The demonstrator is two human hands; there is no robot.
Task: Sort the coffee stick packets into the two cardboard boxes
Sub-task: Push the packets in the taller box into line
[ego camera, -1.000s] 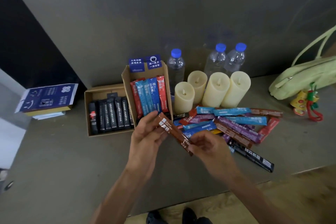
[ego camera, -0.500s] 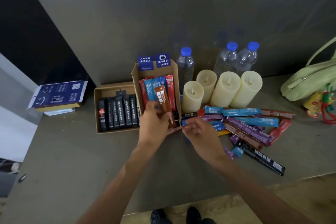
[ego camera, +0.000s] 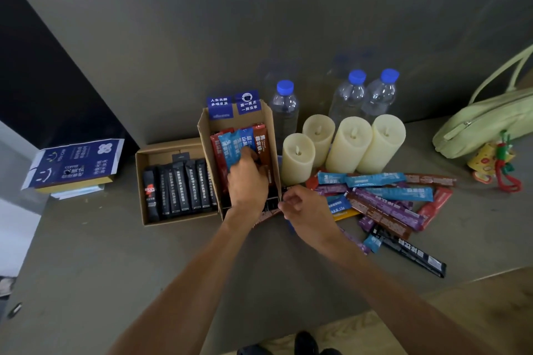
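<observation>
Two cardboard boxes stand side by side. The flat box (ego camera: 142, 181) holds a row of black packets (ego camera: 178, 190). The taller open box (ego camera: 205, 147) holds red, blue and brown packets standing on end. My left hand (ego camera: 248, 181) is inside the taller box, fingers closed on the brown packet (ego camera: 263, 144) at its right side. My right hand (ego camera: 307, 209) hovers just right of that box, at the left end of the loose pile of packets (ego camera: 386, 202), fingers curled. What it pinches, if anything, is hidden. A long black packet (ego camera: 412, 255) lies nearest me.
Several cream candles (ego camera: 349, 144) and three water bottles (ego camera: 284, 106) stand behind the pile. A green bag (ego camera: 484, 124) with a charm lies at the far right. A blue printed carton (ego camera: 75, 164) sits at the left. The table's front edge (ego camera: 461, 279) runs close to the pile.
My left hand carried the brown packet from between both hands into the taller box and stood it at the right. My right hand let go of it and moved to the pile's left end.
</observation>
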